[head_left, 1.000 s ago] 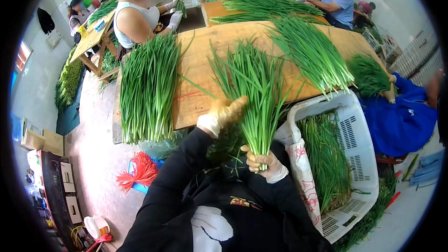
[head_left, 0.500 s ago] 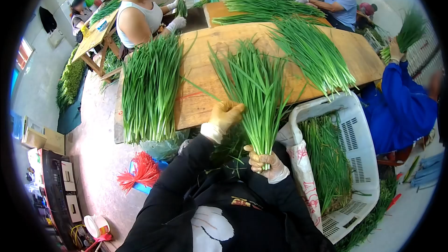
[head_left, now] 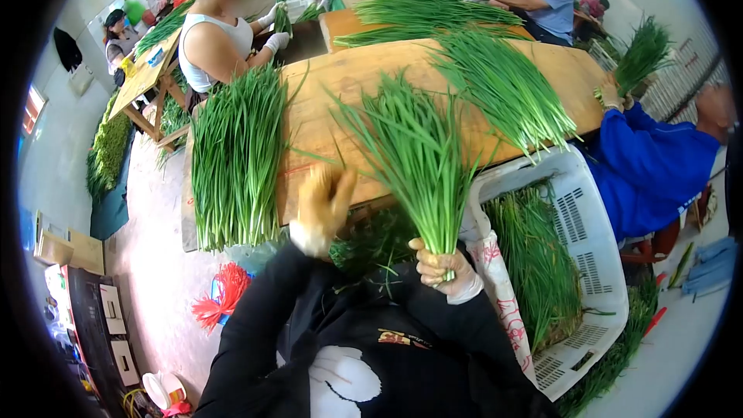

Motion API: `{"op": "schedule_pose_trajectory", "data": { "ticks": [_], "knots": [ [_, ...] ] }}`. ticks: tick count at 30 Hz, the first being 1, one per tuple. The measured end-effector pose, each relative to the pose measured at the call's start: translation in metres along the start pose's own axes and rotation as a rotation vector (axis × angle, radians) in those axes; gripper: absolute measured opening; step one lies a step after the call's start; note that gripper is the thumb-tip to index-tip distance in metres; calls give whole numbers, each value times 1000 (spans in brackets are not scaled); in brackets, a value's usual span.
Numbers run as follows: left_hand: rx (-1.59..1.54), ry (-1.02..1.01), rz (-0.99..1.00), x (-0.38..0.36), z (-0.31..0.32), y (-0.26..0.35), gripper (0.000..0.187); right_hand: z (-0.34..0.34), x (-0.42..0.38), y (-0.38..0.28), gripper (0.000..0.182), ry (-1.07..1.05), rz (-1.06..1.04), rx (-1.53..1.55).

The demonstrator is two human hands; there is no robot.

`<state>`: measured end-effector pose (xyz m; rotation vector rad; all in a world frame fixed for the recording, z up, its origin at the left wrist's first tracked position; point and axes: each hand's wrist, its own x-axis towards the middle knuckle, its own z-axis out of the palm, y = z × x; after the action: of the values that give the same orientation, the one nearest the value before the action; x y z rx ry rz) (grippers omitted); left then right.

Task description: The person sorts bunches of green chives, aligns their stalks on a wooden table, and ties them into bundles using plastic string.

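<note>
My right hand [head_left: 449, 269], in a pale glove, is closed round the white lower ends of a bunch of garlic chives [head_left: 418, 162]. The bunch stands upright, its green leaves fanning out over the table edge. To its left, my gloved left hand [head_left: 323, 205] is raised with fingers apart, somewhat blurred. A loose chive leaf [head_left: 313, 155] shows just above that hand. Farther left, a thick pile of chives [head_left: 238, 159] lies on the wooden table [head_left: 329, 81]. Another pile of chives [head_left: 507, 89] lies on the table's right side.
A white crate [head_left: 600, 255] holding chives stands at my right. Red ties [head_left: 224, 298] lie low on the left. A co-worker in blue [head_left: 650, 166] holds a bunch at the right. Other people work at tables behind, one in a white top [head_left: 209, 50]. A white bucket [head_left: 162, 389] sits lower left.
My left hand has moved left, away from the bunch, and its pinch on a leaf has opened. The right hand keeps its hold. The whole view has shifted slightly.
</note>
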<state>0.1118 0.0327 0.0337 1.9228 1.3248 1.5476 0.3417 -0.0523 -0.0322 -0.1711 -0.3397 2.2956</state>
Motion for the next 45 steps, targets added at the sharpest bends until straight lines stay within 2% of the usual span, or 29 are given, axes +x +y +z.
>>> {"op": "schedule_pose_trajectory", "data": {
  "ticks": [2,4,5,8,9,11,12,13,14,15,16,17,18,20,21,23,24,25,26,27,28,30,31,32,34,36,39,43,45],
  "knots": [
    [0,-257,-153,-53,-9,5,10,11,0,-16,57,-15,-15,6],
    [784,-1314,-27,-104,-20,-33,31,11,4,-24,55,-56,-72,-19],
    [652,-1372,95,-92,-37,-13,52,9,7,-26,55,-31,-87,-19],
    [289,-1352,-318,-104,-37,-29,106,19,16,-29,53,44,-108,-59],
    [-76,-1134,-422,-92,-28,-20,109,24,19,-25,51,98,-111,-90],
    [-449,-870,-636,-53,-10,19,107,22,25,-13,50,138,-86,-122],
    [-537,-758,-648,-51,5,18,100,22,30,-7,49,182,-73,-151],
    [-670,-782,-708,-42,16,22,97,40,32,2,45,391,-117,-305],
    [-804,-805,-767,-36,27,27,94,12,35,13,43,360,-118,-479],
    [-642,-793,-827,-39,37,31,93,7,47,32,40,511,-202,-509],
    [-478,-781,-886,-46,49,30,92,-76,59,48,38,463,-309,-459],
    [-308,-518,-626,-77,80,1,98,-157,72,64,38,406,-412,-408],
    [-292,-478,-651,-81,83,-5,92,-18,72,62,39,673,-291,-601],
    [-588,-345,-813,-77,78,3,72,-26,71,70,35,629,-344,-759],
    [-588,-339,-817,-75,75,5,72,-22,71,72,35,614,-360,-811],
    [-597,-318,-897,-72,69,9,46,-2,58,73,52,688,-267,-842],
    [-598,-303,-900,-70,64,10,46,12,52,72,60,709,-231,-856],
    [-742,-353,-1006,-68,59,10,39,22,45,70,69,608,-213,-1191],
    [-887,-401,-1109,-67,52,7,32,28,37,64,79,462,-174,-1354],
    [-980,-435,-1103,-67,47,-1,33,35,29,59,89,308,-157,-1502],
    [-1019,-437,-1162,-62,36,5,32,47,17,44,86,294,200,-1273],
    [-1128,-498,-1220,-61,21,5,31,-10,1,16,79,398,262,-672],
    [-1117,-593,-1177,-60,14,10,33,4,5,11,81,362,146,-621],
    [-1357,-710,-1128,-66,18,9,36,18,8,8,85,328,29,-567],
    [-1330,-770,-1114,-72,13,25,37,4,25,14,100,62,-11,-534],
    [-1371,-867,-1242,-78,6,42,38,30,53,26,102,-122,-218,-415],
    [-1482,-965,-1203,-87,-2,41,37,46,80,5,105,-296,-206,-35],
    [-1445,-930,-1198,-89,-23,32,30,68,108,-12,105,-259,-296,-218],
    [-1402,-883,-1185,-87,-32,25,25,85,126,-11,88,-107,-267,-379]
  ]
}}
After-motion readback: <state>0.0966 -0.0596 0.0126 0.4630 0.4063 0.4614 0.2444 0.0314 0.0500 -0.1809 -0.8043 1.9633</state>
